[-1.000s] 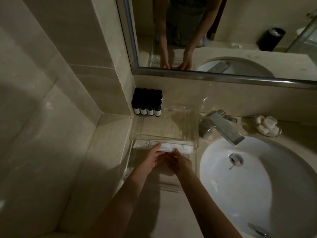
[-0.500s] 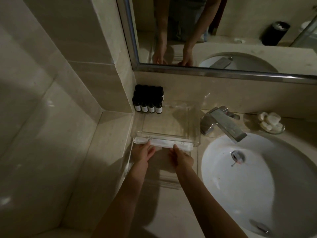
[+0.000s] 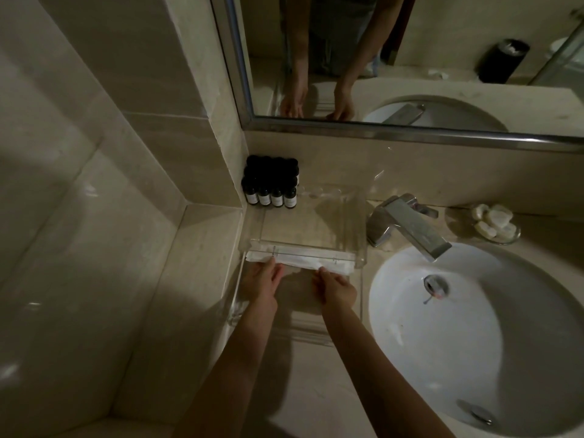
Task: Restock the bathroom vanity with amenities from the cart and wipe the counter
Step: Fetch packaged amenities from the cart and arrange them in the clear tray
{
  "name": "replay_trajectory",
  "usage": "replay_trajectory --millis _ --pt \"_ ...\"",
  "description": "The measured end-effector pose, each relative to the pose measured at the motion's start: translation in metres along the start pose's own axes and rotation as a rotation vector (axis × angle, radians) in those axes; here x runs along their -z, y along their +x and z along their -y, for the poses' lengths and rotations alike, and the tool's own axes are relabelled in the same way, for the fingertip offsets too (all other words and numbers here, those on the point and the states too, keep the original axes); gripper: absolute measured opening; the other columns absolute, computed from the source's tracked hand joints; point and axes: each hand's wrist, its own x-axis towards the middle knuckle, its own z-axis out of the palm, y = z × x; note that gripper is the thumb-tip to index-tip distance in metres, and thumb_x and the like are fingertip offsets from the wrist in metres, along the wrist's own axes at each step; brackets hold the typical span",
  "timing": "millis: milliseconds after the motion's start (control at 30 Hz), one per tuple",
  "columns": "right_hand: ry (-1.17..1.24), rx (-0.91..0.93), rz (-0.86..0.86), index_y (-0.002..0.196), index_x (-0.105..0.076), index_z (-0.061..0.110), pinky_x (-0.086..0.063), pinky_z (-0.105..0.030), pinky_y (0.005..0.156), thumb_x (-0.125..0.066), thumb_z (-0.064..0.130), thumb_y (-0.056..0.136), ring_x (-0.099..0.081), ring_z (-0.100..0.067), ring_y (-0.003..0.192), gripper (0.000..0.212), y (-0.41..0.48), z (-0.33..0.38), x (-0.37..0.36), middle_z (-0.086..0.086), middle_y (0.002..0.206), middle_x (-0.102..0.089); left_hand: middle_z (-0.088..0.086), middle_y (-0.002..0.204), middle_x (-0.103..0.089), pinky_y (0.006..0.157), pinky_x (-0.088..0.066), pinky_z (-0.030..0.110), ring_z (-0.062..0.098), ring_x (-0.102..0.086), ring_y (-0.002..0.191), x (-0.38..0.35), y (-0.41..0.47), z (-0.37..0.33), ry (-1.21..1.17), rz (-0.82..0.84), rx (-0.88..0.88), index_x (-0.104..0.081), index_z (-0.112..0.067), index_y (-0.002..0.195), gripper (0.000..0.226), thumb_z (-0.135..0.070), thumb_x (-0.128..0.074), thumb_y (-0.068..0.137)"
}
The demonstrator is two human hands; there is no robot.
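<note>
Dim beige counter (image 3: 303, 390), white sink (image 3: 442, 327), framed mirror (image 3: 442, 42)

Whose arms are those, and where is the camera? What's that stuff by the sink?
The camera sits on the person's head, looking down, so you see only their arms. The mirror shows them too. The left hand and right hand touch a long white packet at the front of a clear tray. The left fingers lie straight; whether the right ones pinch, I cannot tell. At the back left stand small dark bottles. Beside the tray are the tap, the white sink and a dish of white pieces, maybe soap.
</note>
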Motion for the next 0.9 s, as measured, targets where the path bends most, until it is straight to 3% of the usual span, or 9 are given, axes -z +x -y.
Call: replay_trajectory --millis 100,167,300,400,500,567,767,900 --pt "-0.019 0.011 0.0 0.074 -0.065 0.007 -0.056 -0.02 0.054 -0.067 0.007 0.088 -0.064 -0.014 0.06 0.014 0.001 -0.001 0.001 -0.008 0.068 -0.067 0.022 0.119 -0.061 0.09 -0.05 0.035 0.034 -0.059 0.113 -0.001 -0.001 -0.002 0.023 0.001 0.009 -0.058 0.0 0.102 0.015 0.004 -0.061 0.088" --pt "-0.021 -0.008 -0.004 0.073 -0.065 0.006 -0.056 -0.02 0.053 -0.068 0.007 0.087 -0.065 -0.011 0.053 0.014 0.002 0.0 0.002 -0.008 0.067 -0.068 0.023 0.118 -0.06 0.089 -0.049 0.036 0.034 -0.06 0.109 -0.001 0.0 -0.001 0.093 0.002 -0.006 -0.058 0.004 0.109 0.019 0.003 -0.059 0.09" --pt "-0.032 -0.065 0.0 0.075 -0.067 0.004 -0.055 -0.019 0.049 -0.07 0.008 0.085 -0.065 -0.008 0.046 0.011 0.002 0.001 0.005 -0.008 0.065 -0.069 0.02 0.105 -0.062 0.083 -0.053 0.037 0.022 -0.061 0.079 0.0 0.005 0.002 0.178 -0.003 -0.031 -0.055 0.008 0.119 0.031 0.002 -0.06 0.089" --pt "-0.016 -0.108 0.005 0.083 -0.068 0.002 -0.056 -0.02 0.051 -0.07 0.009 0.085 -0.067 -0.011 0.051 0.008 0.001 0.003 0.007 -0.012 0.076 -0.071 0.017 0.097 -0.062 0.08 -0.054 0.037 0.019 -0.06 0.074 0.001 0.007 0.001 0.22 -0.009 -0.03 -0.057 0.005 0.112 0.024 0.001 -0.061 0.089" --pt "0.029 -0.133 0.019 0.092 -0.069 0.0 -0.057 -0.021 0.052 -0.068 0.009 0.087 -0.068 -0.015 0.061 0.011 0.0 0.005 0.007 -0.012 0.079 -0.072 0.011 0.081 -0.06 0.068 -0.057 0.031 0.018 -0.058 0.07 0.002 0.005 0.0 0.23 -0.02 -0.029 -0.058 -0.001 0.088 0.003 0.0 -0.061 0.089" --pt "0.055 -0.137 0.032 0.096 -0.069 -0.001 -0.056 -0.021 0.051 -0.067 0.009 0.087 -0.068 -0.014 0.06 0.013 0.0 0.007 0.008 -0.01 0.075 -0.072 0.01 0.077 -0.059 0.062 -0.055 0.028 0.018 -0.057 0.067 0.003 0.004 0.001 0.23 -0.032 -0.035 -0.056 -0.005 0.081 0.012 0.001 -0.061 0.089" --pt "0.033 -0.13 0.051 0.093 -0.065 0.004 -0.053 -0.025 0.062 -0.062 0.011 0.092 -0.068 -0.017 0.078 0.008 -0.006 0.009 0.012 -0.011 0.095 -0.072 0.009 0.084 -0.062 0.07 -0.054 0.032 0.02 -0.06 0.071 0.01 -0.001 0.007 0.196 -0.045 -0.058 -0.057 -0.007 0.084 0.012 0.003 -0.062 0.087" --pt "0.05 -0.101 0.047 0.1 -0.063 0.001 -0.053 -0.03 0.075 -0.058 0.007 0.094 -0.065 -0.024 0.093 0.01 -0.015 0.011 0.017 -0.014 0.104 -0.067 0.009 0.082 -0.06 0.059 -0.056 0.027 0.019 -0.06 0.069 0.011 -0.005 0.006 0.166 -0.039 -0.047 -0.054 -0.009 0.084 0.015 0.004 -0.061 0.088"
